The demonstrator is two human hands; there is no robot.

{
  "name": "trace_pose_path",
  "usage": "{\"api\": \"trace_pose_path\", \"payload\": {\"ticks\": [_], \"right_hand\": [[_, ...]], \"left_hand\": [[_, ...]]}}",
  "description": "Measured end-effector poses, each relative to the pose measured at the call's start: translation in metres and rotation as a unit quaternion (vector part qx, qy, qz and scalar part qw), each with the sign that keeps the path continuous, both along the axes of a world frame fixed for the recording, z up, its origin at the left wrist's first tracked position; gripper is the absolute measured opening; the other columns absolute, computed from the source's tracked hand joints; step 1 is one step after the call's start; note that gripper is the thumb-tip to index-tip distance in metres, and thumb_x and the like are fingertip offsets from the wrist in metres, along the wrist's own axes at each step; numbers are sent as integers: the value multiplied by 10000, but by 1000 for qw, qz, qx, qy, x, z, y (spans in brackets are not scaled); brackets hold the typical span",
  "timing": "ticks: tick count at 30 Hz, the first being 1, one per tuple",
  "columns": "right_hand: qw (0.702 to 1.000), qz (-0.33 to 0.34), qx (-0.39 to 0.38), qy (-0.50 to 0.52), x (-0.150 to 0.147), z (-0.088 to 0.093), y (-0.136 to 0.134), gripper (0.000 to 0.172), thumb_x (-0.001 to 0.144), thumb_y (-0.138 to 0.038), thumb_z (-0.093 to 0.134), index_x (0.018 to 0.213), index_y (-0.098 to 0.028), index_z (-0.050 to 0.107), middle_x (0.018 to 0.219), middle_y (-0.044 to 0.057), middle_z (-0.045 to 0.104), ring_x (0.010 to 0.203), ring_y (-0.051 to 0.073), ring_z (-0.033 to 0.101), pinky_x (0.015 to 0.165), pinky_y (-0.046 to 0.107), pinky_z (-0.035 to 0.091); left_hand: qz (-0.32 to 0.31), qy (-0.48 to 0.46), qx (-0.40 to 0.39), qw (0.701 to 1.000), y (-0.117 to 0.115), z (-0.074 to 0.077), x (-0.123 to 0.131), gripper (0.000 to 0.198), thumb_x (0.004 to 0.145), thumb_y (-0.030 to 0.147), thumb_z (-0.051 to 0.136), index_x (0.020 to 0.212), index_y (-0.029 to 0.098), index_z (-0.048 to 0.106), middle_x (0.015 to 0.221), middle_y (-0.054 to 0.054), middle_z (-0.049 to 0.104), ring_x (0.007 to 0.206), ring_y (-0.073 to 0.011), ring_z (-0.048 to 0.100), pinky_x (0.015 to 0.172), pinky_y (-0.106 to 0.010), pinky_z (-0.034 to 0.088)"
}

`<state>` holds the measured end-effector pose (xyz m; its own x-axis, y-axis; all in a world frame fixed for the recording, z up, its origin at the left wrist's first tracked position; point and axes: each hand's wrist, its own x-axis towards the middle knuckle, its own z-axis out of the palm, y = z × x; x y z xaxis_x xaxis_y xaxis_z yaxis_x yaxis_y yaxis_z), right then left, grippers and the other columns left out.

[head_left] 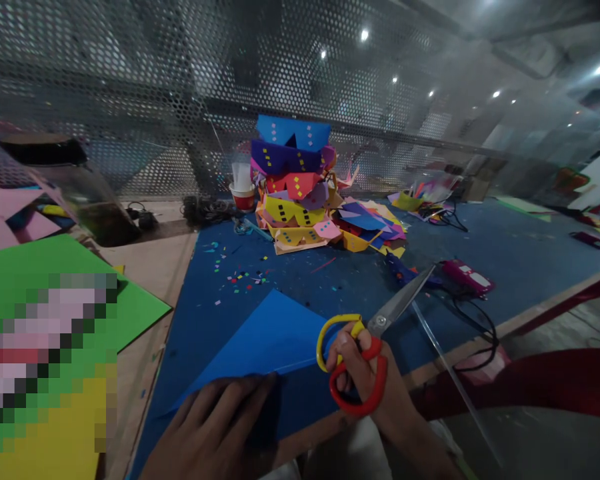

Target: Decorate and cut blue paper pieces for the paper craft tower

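Note:
A sheet of bright blue paper (267, 333), its visible part a triangle with its point away from me, lies at the table's near edge. My left hand (217, 413) rests flat on the paper's near side, fingers stretched out. In my right hand (355, 360) is a pair of scissors (381, 323) with one yellow and one red handle loop. Their blades look closed and point up to the right, beyond the paper's right side. Part of the paper's right corner is hidden behind the yellow loop and my fingers.
Folded coloured paper masks (295, 160) are stacked at the back. Left of them stands a red and white cup (243, 193); paper scraps (247, 277) lie in front. A blue glue gun (405, 270) and magenta device (467, 277) lie right. Green paper (75, 257) and a jar (90, 207) are left.

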<state>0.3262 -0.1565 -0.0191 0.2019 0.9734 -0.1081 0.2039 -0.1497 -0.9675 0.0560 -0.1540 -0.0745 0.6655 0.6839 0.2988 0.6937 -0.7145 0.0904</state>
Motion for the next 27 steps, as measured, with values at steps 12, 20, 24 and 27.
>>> {"api": "trace_pose_path", "payload": {"ticks": [12,20,24,27], "right_hand": [[999,22,29,1,3,-7,-2,492,989,-598,571,733,-185,649,610,7,637,504,131,591,505,232,495],[999,25,42,3,4,-10,-2,430,1004,-523,586,735,-193,650,588,-10,613,507,130,597,517,224,503],[999,33,43,2,7,-10,-2,430,1005,-540,572,751,-202,650,597,-13,611,515,134,599,522,230,505],[998,32,47,15,11,-8,-5,386,1004,-501,595,762,-203,640,642,-16,631,533,125,600,536,224,500]], "left_hand": [[-64,-40,16,997,10,-3,-12,725,802,49,567,1480,305,533,1259,-9,728,1044,-224,638,904,-321,535],[-46,-35,-6,998,9,-8,-13,751,817,69,583,1512,341,496,1296,-17,710,1094,-237,641,941,-341,538],[-48,-34,1,998,10,-4,-12,729,818,73,597,1495,332,516,1297,-19,715,1086,-236,652,921,-342,546],[-54,-22,8,998,11,-3,-12,673,837,126,651,1474,314,541,1281,-14,727,1068,-232,663,916,-339,547]]}}
